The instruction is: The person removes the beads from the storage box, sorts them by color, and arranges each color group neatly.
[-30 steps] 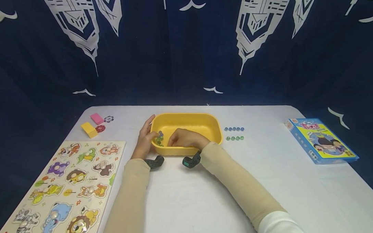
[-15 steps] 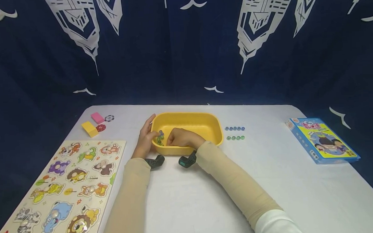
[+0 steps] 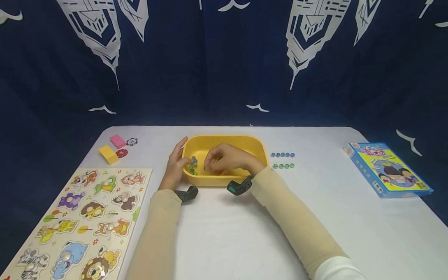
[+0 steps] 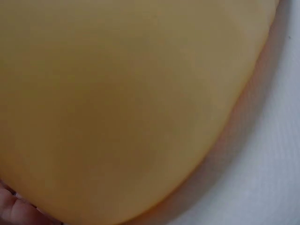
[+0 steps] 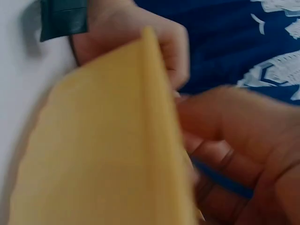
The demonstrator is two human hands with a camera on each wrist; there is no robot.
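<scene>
My left hand grips the left end of a yellow plastic tub, its thumb over the rim and inside. Beside that thumb, several blue and green glass marbles gather at the tub's left end. My right hand is over the tub, a little right of those marbles, fingers bent and drawn together. In the right wrist view the tub wall hides its fingertips; I cannot tell whether a marble is between them. On the table right of the tub lie a row of blue marbles and a nearer row of green marbles.
An animal knob puzzle board covers the table's left side. Beyond it lie a yellow block, a pink block and two round chips, one red, one black-and-white. A blue game box sits at the right edge.
My right hand first shifts slightly left toward the marbles in the tub, then rises and moves back right. My left hand keeps its grip on the tub.
</scene>
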